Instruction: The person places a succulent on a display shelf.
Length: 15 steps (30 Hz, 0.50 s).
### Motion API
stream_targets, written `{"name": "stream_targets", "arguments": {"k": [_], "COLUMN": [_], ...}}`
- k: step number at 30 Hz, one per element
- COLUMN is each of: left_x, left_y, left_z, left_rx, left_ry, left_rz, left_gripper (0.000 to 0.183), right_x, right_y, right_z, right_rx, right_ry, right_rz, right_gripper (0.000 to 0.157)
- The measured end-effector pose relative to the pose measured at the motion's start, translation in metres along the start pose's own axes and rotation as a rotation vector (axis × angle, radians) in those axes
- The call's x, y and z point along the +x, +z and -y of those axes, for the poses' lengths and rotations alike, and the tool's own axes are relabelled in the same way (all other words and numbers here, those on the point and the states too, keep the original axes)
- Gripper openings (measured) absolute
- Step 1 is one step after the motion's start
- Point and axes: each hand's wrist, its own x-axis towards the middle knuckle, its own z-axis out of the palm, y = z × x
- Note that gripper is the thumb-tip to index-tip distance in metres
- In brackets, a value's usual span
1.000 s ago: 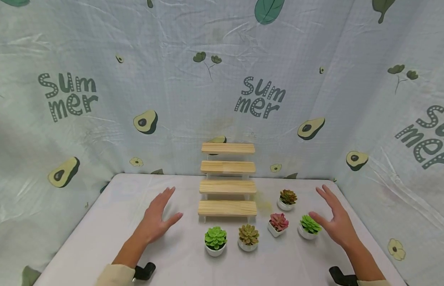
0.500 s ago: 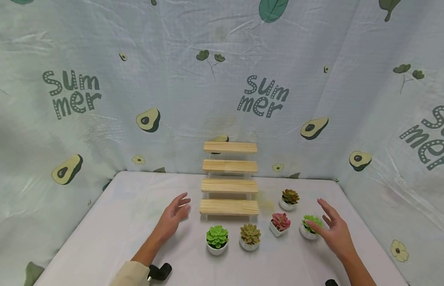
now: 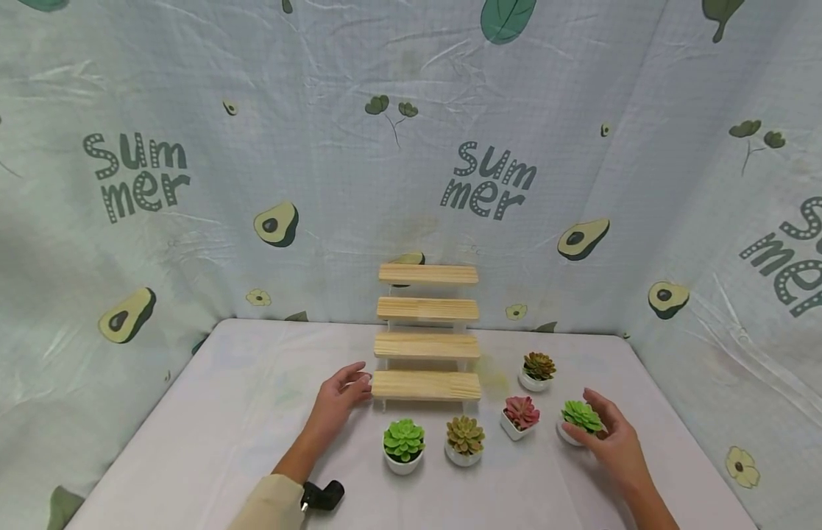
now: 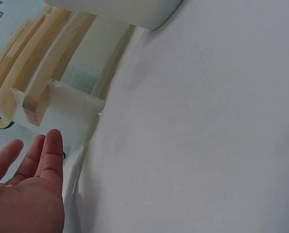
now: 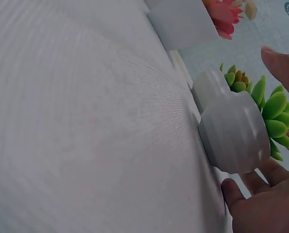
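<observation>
My left hand (image 3: 339, 401) is at the left end of the lowest plank of a four-step wooden display stand (image 3: 427, 384), fingers loosely extended. In the left wrist view its fingertips (image 4: 53, 141) are just short of the stand's clear side panel (image 4: 74, 109). On the right, my right hand (image 3: 614, 445) reaches around a bright green succulent (image 3: 581, 417) in a round white pot. The right wrist view has fingers beside and behind this pot (image 5: 234, 133), while the thumb (image 5: 280, 65) is spread away from the leaves.
A red succulent (image 3: 520, 414) in a square pot and a brownish one (image 3: 538, 366) stand left of my right hand. Another green succulent (image 3: 403, 442) and an olive one (image 3: 465, 436) sit before the stand. Printed cloth (image 3: 344, 184) hangs behind the table.
My left hand has moved right and forward to the stand's left end. My right hand has come down and leftward around the green succulent, its fingers drawing in. The plants and stand stay put.
</observation>
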Motion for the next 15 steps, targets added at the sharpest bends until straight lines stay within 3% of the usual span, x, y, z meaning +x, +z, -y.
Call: {"name": "stream_targets", "arguments": {"k": [6,15], "left_x": [0.007,0.008], "left_y": [0.009,0.013], "left_z": [0.003,0.000], "left_rx": [0.080,0.081], "left_ry": [-0.054,-0.080], "left_rz": [-0.048,-0.068], "left_gripper": [0.046,0.046], "right_x": [-0.001,0.003], "right_y": [0.001,0.002], "right_z": [-0.002,-0.006], "right_rx": [-0.012,-0.013], "right_ry": [0.031,0.072], "right_rz": [0.024,0.063], "right_gripper": [0.088,0.092]}}
